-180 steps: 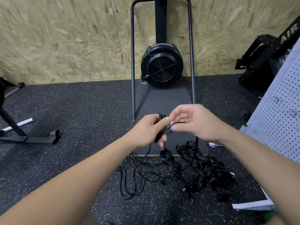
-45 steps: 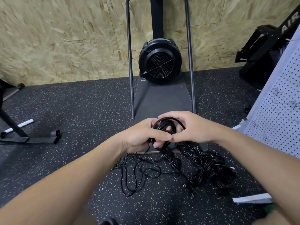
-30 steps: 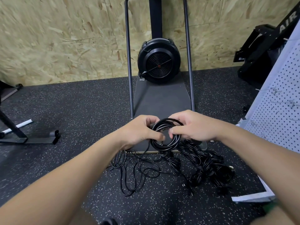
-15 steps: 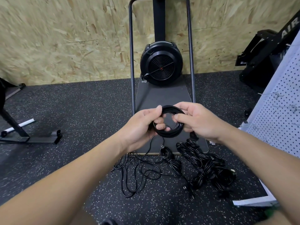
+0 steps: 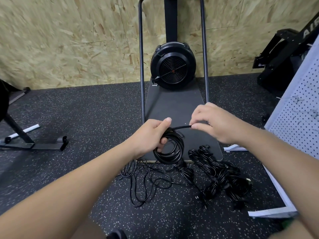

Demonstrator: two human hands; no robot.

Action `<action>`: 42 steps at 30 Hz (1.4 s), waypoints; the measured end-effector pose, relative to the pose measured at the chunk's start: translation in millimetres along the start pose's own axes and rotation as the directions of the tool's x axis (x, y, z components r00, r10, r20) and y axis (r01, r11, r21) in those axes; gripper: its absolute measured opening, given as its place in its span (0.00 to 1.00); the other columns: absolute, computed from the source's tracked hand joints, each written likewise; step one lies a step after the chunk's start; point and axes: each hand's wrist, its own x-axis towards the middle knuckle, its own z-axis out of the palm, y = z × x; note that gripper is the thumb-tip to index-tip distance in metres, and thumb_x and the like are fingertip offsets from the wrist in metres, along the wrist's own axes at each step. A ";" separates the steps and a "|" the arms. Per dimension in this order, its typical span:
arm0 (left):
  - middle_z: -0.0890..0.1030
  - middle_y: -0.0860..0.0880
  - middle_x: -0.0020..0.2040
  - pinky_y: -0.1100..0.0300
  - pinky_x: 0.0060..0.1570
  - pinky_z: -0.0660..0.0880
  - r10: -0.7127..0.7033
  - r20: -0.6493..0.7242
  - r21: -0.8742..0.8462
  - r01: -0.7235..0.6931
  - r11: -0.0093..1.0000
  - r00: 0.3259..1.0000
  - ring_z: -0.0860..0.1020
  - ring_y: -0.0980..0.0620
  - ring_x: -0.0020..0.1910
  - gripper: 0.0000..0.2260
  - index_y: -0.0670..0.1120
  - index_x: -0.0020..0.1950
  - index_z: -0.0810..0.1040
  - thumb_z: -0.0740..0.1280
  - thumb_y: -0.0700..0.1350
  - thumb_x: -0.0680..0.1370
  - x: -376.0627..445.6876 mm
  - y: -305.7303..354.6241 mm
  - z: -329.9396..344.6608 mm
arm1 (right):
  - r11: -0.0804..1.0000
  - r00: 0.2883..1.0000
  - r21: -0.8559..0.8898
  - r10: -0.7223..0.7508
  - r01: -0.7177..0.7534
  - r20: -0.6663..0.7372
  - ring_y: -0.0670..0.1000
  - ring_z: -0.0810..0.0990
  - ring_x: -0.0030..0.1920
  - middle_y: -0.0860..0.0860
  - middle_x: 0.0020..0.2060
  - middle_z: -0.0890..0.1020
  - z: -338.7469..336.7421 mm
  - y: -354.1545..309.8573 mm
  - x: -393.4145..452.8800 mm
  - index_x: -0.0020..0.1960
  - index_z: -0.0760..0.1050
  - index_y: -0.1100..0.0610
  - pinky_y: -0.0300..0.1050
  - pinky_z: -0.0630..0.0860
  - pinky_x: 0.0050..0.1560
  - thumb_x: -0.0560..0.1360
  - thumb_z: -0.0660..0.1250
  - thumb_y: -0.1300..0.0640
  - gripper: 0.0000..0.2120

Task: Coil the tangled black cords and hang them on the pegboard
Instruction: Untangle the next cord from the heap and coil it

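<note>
Half a second ago both hands held a small round coil up between them; now the coil [image 5: 170, 149] hangs lower from the left hand [image 5: 148, 137], whose fingers curl round its top, and the right hand [image 5: 214, 123] has drawn away to the right, pinching a short straight run of the same black cord [image 5: 181, 127] between thumb and fingertips. That stretch runs taut from the coil to the right hand. My reading is that the coil is nearly wound and this free tail is being pulled out to wrap around the loops and bind them. Nothing has gone to the pegboard [image 5: 300, 121] yet; it leans at the right edge of the view.

There is no bench here; the work is done over a black speckled rubber floor [image 5: 86, 118]. Below the hands, a loose tangle of thin cord [image 5: 143, 183] sprawls on the floor, and just right of it lie several thicker bundled cords [image 5: 222, 176], so most of the job remains. Behind them stands a fan-wheel exercise machine [image 5: 173, 65] on a dark base plate, against a chipboard wall [image 5: 69, 40]. Other black gym frames sit at the far left and right.
</note>
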 end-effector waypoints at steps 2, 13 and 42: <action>0.70 0.49 0.32 0.56 0.32 0.68 -0.028 0.018 -0.043 0.029 0.999 0.999 0.66 0.47 0.33 0.15 0.46 0.53 0.70 0.58 0.56 0.91 0.6 0.5 2.2 | 0.999 1.000 -0.054 -0.001 0.001 -0.002 0.46 0.78 0.53 0.39 0.50 0.79 2.5 3.0 3.7 0.54 0.84 0.46 0.46 0.75 0.58 0.87 0.66 0.49 0.08; 0.70 0.44 0.30 0.58 0.29 0.53 0.000 0.147 -0.285 0.042 0.958 0.989 0.56 0.52 0.27 0.13 0.45 0.48 0.71 0.59 0.47 0.91 -1.2 17.3 -1.7 | 0.641 0.945 0.752 0.317 -0.154 -0.078 0.56 0.89 0.41 0.61 0.40 0.87 28.9 -26.3 16.8 0.56 0.82 0.66 0.47 0.87 0.46 0.89 0.61 0.61 0.13; 0.79 0.51 0.34 0.55 0.35 0.72 0.216 -0.357 0.137 -0.178 0.975 0.909 0.77 0.52 0.32 0.11 0.45 0.46 0.76 0.63 0.45 0.87 22.6 2.7 10.3 | 0.332 0.956 0.896 0.101 -0.294 0.276 0.50 0.80 0.46 0.51 0.43 0.82 48.3 -59.8 16.4 0.54 0.80 0.56 0.48 0.76 0.51 0.85 0.72 0.50 0.09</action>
